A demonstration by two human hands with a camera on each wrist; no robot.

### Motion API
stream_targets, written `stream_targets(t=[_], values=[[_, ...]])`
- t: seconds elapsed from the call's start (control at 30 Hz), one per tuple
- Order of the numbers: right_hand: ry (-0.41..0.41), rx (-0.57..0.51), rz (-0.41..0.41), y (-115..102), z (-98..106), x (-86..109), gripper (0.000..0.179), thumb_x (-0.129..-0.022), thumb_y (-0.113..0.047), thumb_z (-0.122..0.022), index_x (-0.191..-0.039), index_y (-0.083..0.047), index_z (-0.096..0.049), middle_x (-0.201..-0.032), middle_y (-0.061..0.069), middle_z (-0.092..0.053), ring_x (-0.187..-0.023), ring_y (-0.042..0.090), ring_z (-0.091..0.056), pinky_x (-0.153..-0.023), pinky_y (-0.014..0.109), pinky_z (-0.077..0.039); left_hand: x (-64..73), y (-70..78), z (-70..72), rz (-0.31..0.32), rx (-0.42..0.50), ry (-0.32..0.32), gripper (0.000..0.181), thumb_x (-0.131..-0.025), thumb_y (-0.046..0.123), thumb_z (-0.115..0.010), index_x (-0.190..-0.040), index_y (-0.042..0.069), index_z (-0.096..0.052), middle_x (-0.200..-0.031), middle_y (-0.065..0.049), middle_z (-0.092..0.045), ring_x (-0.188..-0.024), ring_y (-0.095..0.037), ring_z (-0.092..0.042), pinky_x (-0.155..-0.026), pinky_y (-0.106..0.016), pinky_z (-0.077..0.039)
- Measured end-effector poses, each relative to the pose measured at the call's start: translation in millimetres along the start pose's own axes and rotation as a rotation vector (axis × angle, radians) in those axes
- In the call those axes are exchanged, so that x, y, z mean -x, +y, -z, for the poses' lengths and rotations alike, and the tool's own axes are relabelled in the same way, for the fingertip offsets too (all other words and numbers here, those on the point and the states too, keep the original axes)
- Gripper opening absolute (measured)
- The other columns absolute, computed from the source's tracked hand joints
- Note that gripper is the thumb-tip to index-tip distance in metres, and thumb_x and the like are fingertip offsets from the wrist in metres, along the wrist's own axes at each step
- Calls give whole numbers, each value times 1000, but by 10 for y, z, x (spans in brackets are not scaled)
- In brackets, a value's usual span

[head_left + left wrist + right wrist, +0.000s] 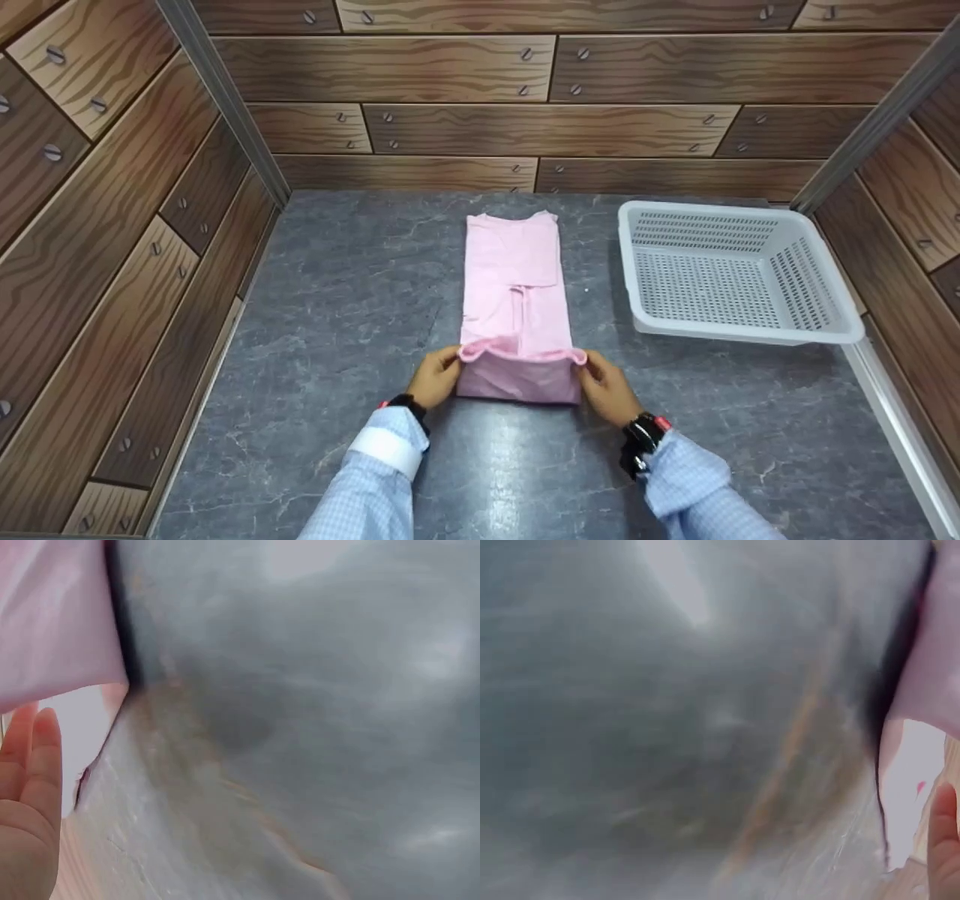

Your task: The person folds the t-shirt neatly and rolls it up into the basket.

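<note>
A pink shirt, folded into a long narrow strip, lies on the grey table in the head view. Its near end is lifted and turned back in a fold. The left hand pinches the fold's left corner, and the right hand pinches the right corner. Close up in the left wrist view, the cloth hangs over the left fingers. At the right edge of the right wrist view, part of the same cloth shows above a right finger. Both thumbs are hidden there.
A white perforated plastic basket stands right of the shirt, near the back right corner. The grey marbled table is bounded by wood-patterned panels at the back and both sides.
</note>
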State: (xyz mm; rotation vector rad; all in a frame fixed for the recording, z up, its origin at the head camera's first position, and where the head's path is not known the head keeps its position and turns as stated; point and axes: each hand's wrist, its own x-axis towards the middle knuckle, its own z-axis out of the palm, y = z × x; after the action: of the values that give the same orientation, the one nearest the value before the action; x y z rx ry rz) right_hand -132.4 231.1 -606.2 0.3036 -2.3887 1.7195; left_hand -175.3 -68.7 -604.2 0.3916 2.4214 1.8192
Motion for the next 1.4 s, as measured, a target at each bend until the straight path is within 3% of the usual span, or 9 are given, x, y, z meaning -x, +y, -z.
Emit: stream_targets(t=[0.17,0.3,0.43,0.6,0.7,0.83,0.97,1.27,1.4], values=[[63,-128,-251,98,-67,-267,26,-97,3,-51,-120,15,-55,-104,28,-67,-80,-1,-59,-73,15,-48,-224,-23,-80,125,37,81,28,-98,5,-54,-118,-11,-64,-113,-26,-69,-100,-29,-65,-87,-33,-51],[95,-27,-410,140,-122,-378,27,-99,-4,-50,-120,11,-57,-107,26,-69,-81,7,-61,-72,20,-49,-320,-50,-129,241,32,117,32,-98,9,-54,-122,-11,-60,-115,-29,-67,-103,-35,-66,-89,-39,-53],[99,87,-547,127,-125,-395,30,-99,-14,-52,-116,9,-64,-101,19,-71,-81,10,-60,-72,21,-47,-307,-74,-137,317,-41,124,34,-98,15,-54,-117,-12,-61,-113,-29,-68,-104,-35,-66,-90,-40,-53],[43,-94,-730,93,-73,-354,31,-97,-16,-53,-106,11,-65,-76,4,-66,-67,9,-61,-60,24,-53,-189,-95,-105,410,-60,111,30,-99,19,-54,-106,-6,-68,-93,-15,-69,-76,-16,-61,-65,-27,-51],[40,-140,-693,84,-72,-324,28,-99,-14,-50,-107,11,-62,-76,4,-65,-66,9,-61,-59,25,-54,-133,-116,-111,418,-16,117,24,-99,17,-54,-104,-3,-66,-84,-8,-64,-67,-11,-54,-55,-23,-47],[56,94,-530,96,-112,-278,29,-102,-15,-47,-112,8,-62,-90,15,-69,-73,12,-60,-69,27,-50,-77,-139,-148,329,-65,145,19,-100,14,-53,-102,-2,-63,-87,-11,-66,-72,-12,-54,-61,-25,-47],[50,272,-490,134,-133,-207,23,-100,-9,-48,-102,8,-64,-94,21,-67,-79,20,-57,-75,31,-45,-6,-142,-194,269,-171,145,15,-98,11,-54,-96,-2,-62,-82,-12,-63,-74,-15,-52,-69,-29,-44],[-60,120,-672,105,-88,-48,16,-91,-5,-47,-92,5,-60,-77,10,-58,-63,16,-55,-50,27,-49,228,-83,-221,296,-277,70,6,-92,5,-53,-90,0,-54,-73,-5,-52,-70,-18,-49,-63,-31,-41],[-105,71,-783,72,-53,-38,13,-88,-13,-51,-85,-2,-58,-65,3,-51,-51,14,-53,-43,29,-50,274,-78,-181,404,-200,4,10,-91,13,-51,-90,3,-51,-71,-4,-49,-58,-16,-49,-49,-26,-44]])
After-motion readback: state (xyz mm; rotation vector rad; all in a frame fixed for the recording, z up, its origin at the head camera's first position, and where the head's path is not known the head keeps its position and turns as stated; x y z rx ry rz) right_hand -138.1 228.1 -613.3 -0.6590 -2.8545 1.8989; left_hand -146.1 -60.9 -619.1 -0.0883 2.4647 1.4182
